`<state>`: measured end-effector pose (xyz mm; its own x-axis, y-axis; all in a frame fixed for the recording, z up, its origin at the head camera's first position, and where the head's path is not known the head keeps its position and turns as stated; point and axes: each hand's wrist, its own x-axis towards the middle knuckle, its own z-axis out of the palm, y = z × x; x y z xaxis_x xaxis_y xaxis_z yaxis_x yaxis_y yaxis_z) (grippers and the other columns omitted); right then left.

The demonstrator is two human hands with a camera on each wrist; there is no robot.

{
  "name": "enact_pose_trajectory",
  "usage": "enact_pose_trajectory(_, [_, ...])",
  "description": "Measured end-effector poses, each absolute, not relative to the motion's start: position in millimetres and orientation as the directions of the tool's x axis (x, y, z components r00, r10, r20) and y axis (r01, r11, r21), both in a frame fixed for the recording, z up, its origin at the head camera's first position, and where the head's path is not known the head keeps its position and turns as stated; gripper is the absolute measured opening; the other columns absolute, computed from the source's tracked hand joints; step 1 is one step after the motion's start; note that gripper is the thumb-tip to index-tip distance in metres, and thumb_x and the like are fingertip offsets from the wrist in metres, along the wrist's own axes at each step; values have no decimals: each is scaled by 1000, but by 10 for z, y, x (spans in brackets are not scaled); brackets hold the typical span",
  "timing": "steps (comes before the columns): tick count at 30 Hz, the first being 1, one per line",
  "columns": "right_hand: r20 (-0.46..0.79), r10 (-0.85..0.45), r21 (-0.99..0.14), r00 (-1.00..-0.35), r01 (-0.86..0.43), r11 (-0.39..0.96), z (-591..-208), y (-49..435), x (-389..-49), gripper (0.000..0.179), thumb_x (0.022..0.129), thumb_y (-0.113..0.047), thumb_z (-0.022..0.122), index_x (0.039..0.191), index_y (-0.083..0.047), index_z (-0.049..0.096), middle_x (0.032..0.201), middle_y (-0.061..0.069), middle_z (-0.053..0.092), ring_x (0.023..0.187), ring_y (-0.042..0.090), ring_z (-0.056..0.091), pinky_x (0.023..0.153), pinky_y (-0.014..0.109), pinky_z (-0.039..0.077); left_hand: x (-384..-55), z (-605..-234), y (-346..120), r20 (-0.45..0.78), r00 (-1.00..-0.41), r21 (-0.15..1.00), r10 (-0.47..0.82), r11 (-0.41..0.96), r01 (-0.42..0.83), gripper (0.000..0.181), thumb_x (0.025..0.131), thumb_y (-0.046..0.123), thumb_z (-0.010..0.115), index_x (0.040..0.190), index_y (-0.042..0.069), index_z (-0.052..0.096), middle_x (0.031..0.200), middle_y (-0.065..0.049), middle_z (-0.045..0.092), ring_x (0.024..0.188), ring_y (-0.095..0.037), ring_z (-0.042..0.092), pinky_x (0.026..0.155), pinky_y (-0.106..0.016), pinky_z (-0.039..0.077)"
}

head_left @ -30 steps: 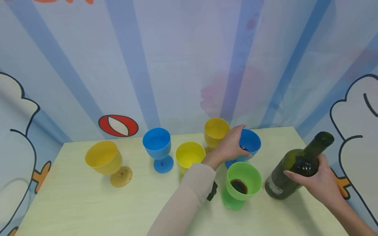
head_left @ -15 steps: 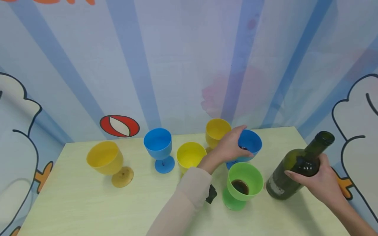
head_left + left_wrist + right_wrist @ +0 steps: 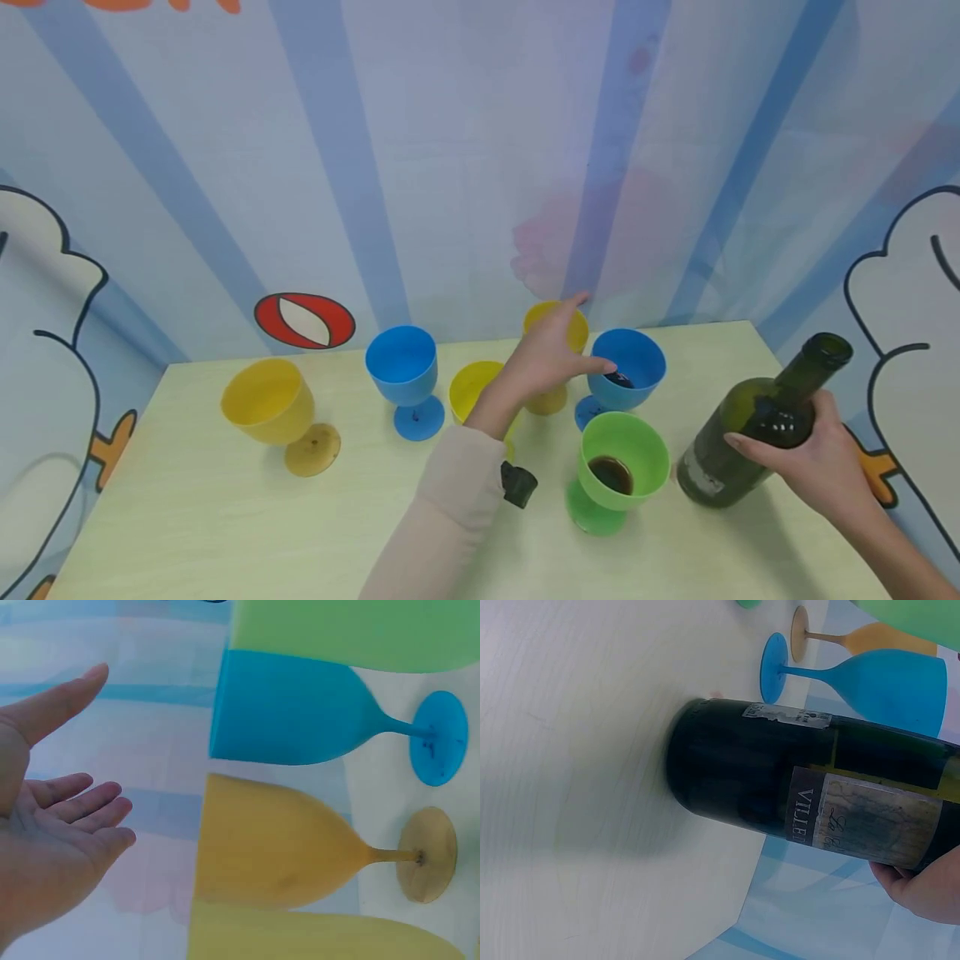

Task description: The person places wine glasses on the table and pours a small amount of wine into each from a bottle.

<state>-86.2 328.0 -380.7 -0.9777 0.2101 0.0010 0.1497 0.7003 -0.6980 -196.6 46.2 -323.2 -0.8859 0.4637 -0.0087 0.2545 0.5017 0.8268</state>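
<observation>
My left hand (image 3: 546, 357), thumb and fingers spread, hovers over the back goblets. In the head view it overlaps the back yellow goblet (image 3: 576, 329), its thumb reaching to the rim of the right blue goblet (image 3: 637, 354). The left wrist view shows a gap between this hand and the goblet rims. Dark liquid lies in the right blue goblet and in the green goblet (image 3: 637, 442) in front of it. At the right, my right hand (image 3: 828, 462) grips a dark green wine bottle (image 3: 731, 446) that stands upright, uncorked; its label (image 3: 881, 817) shows in the right wrist view.
Farther left are another blue goblet (image 3: 401, 367), a yellow goblet (image 3: 266, 404) at the left, and a bright yellow goblet (image 3: 468, 387) partly behind my left wrist. A black device (image 3: 519, 485) sits at that wrist. A printed cloth backdrop (image 3: 465, 167) rises behind the table (image 3: 225, 533).
My left hand has moved left, away from the right blue goblet, and its fingers have come off the rim. The right hand and bottle have stayed in place.
</observation>
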Motion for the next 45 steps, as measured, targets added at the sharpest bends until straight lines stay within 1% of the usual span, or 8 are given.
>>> enact_pose_trajectory(7, [-11, 210, -703, -978, 157, 694, -3812, 3283, -860, 92, 78, -30, 72, 135, 9, 11, 120, 37, 31, 102, 52, 40, 67, 53, 44, -2015, -3242, 376, -12, -926, 833, 378, 515, 200, 84, 76, 25, 75, 144, 15, 26, 147, -2, 27, 131, -22, 29, 103, -41, 31])
enact_pose_trajectory(12, [-10, 210, -702, -978, 157, 695, -3801, 3289, -859, 91, 78, -30, 72, 135, 9, 12, 120, 37, 32, 100, 51, 41, 65, 50, 45, -2040, -3270, 353, 4, -941, 842, 337, 507, 186, 85, 76, 23, 75, 144, 12, 25, 147, -3, 28, 132, -23, 28, 104, -41, 29])
enact_pose_trajectory(16, [-5, 207, -705, -978, 150, 693, -3804, 3291, -860, 92, 78, -30, 72, 135, 9, 11, 120, 37, 32, 101, 51, 41, 66, 51, 45, -2086, -3317, 359, 21, -948, 843, 318, 504, 188, 86, 74, 23, 77, 143, 10, 27, 146, -4, 29, 131, -23, 28, 104, -40, 29])
enact_pose_trajectory(19, [0, 203, -705, -979, 144, 694, -3802, 3294, -861, 93, 78, -30, 73, 136, 9, 11, 121, 37, 32, 101, 52, 40, 67, 53, 44, -2132, -3354, 370, 8, -955, 840, 297, 517, 168, 88, 72, 24, 79, 143, 12, 28, 146, -4, 29, 131, -23, 28, 104, -40, 30])
enact_pose_trajectory(22, [5, 201, -706, -980, 139, 694, -3800, 3293, -866, 94, 78, -30, 73, 136, 9, 10, 121, 38, 31, 102, 52, 40, 68, 55, 43, -2169, -3381, 380, -13, -960, 834, 280, 533, 144, 90, 71, 24, 79, 143, 13, 27, 146, -4, 29, 131, -23, 28, 104, -40, 30])
enact_pose_trajectory(30, [15, 213, -697, -977, 143, 703, -3806, 3267, -867, 91, 77, -30, 73, 134, 9, 14, 120, 36, 33, 101, 51, 41, 70, 56, 42, -2204, -3471, 415, -59, -964, 818, 260, 566, 103, 92, 70, 20, 80, 144, 12, 26, 145, -6, 29, 130, -24, 29, 102, -41, 32])
enact_pose_trajectory(40, [-5, 208, -710, -978, 150, 688, -3796, 3284, -855, 91, 78, -29, 72, 136, 8, 11, 122, 37, 31, 103, 52, 39, 71, 59, 40, -2224, -3492, 441, -100, -968, 794, 229, 605, 61, 94, 70, 20, 80, 144, 12, 23, 146, -9, 26, 129, -26, 29, 101, -41, 33])
enact_pose_trajectory(45, [-3, 206, -709, -979, 147, 689, -3795, 3286, -851, 91, 78, -29, 72, 135, 8, 12, 122, 37, 32, 103, 52, 39, 70, 58, 41, -2251, -3500, 471, -117, -970, 791, 213, 611, 39, 94, 70, 19, 80, 144, 12, 23, 146, -8, 25, 130, -25, 28, 102, -40, 32])
